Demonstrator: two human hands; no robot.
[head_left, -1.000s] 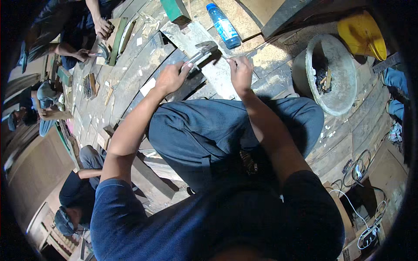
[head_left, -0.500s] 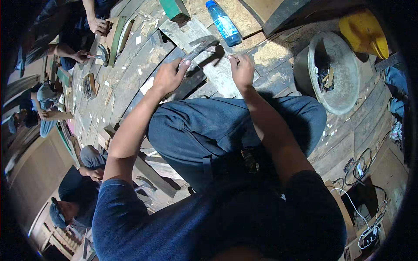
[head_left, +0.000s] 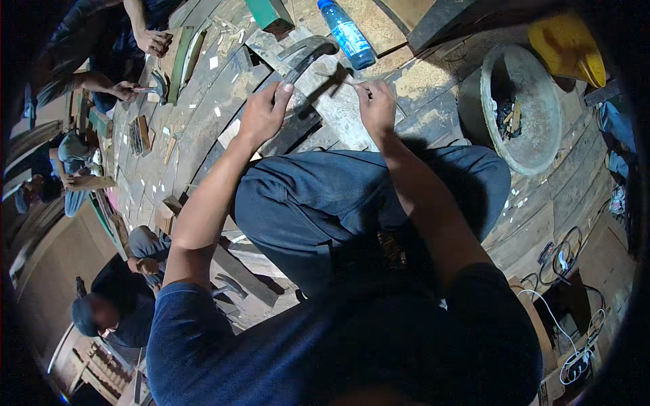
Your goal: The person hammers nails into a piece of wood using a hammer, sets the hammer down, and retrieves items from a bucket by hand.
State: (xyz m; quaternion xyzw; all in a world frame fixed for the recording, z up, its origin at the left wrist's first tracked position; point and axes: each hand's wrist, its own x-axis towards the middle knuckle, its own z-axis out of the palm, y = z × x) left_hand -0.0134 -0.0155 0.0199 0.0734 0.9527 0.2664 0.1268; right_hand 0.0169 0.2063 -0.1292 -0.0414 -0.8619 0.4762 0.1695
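My left hand [head_left: 263,116] is wrapped round the handle of a claw hammer [head_left: 305,54], its head raised above a pale, worn board [head_left: 345,120]. To the right, my right hand [head_left: 376,109] is closed in a pinch over the same board. Something thin and small seems to stick out from its fingertips toward the hammer; I cannot make out what it is. A dark shadow falls on the board between the two hands.
A blue-capped bottle [head_left: 349,34] and a green block [head_left: 271,15] stand beyond the board. At right are a grey basin [head_left: 542,122] with scraps and a yellow helmet-like thing [head_left: 567,49]. Co-workers sit at left; one holds a hammer [head_left: 160,86]. Cables [head_left: 572,358] lie lower right.
The hammer in my left hand has tilted up, its head rising a little away from the board. My right hand has stayed nearly in place. A co-worker at lower left has shifted.
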